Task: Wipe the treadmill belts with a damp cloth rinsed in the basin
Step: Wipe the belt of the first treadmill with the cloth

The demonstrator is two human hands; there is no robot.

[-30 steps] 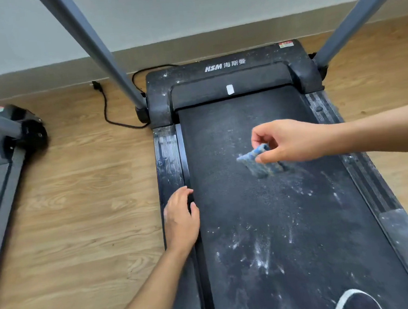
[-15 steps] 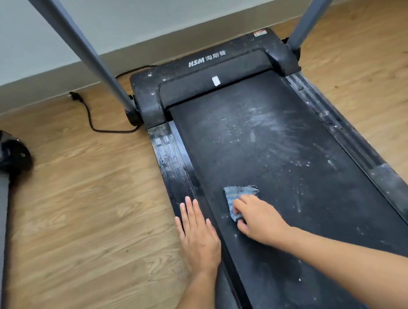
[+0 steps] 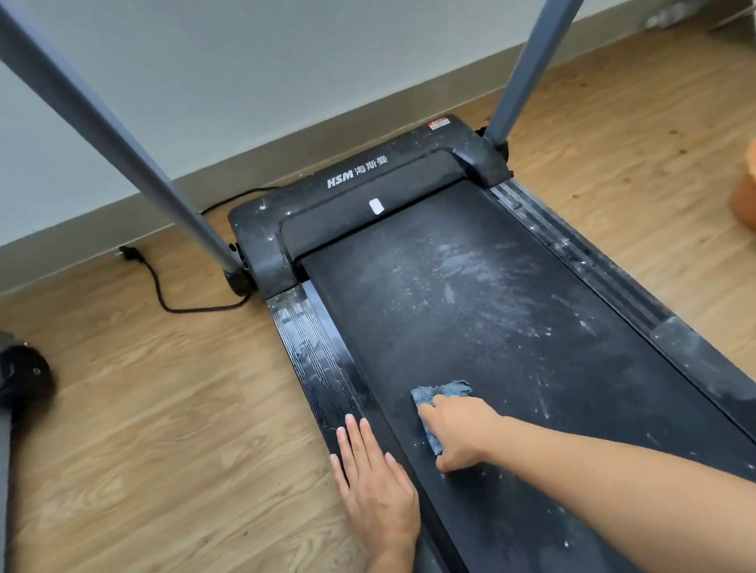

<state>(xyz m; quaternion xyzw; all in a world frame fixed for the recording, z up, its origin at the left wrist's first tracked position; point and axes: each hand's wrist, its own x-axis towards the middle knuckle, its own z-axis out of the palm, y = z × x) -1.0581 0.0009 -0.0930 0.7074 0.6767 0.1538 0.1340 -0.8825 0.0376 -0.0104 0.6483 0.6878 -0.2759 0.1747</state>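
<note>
Flanking the belt [image 3: 481,323] and cloth [image 3: 441,391] sit basin [image 3: 753,208] and cord [image 3: 161,297].

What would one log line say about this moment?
step: wipe belt | right hand: holds blue cloth on belt | left hand: flat on side rail | white dust: ahead of cloth | orange basin: floor, right

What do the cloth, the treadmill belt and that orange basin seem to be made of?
The blue cloth looks like soft woven fabric: crumpled, with a frayed edge. The treadmill belt seems matte black rubber, finely textured, streaked with white dust. The orange basin looks like smooth plastic with a slight sheen, perhaps glazed ceramic.
</note>
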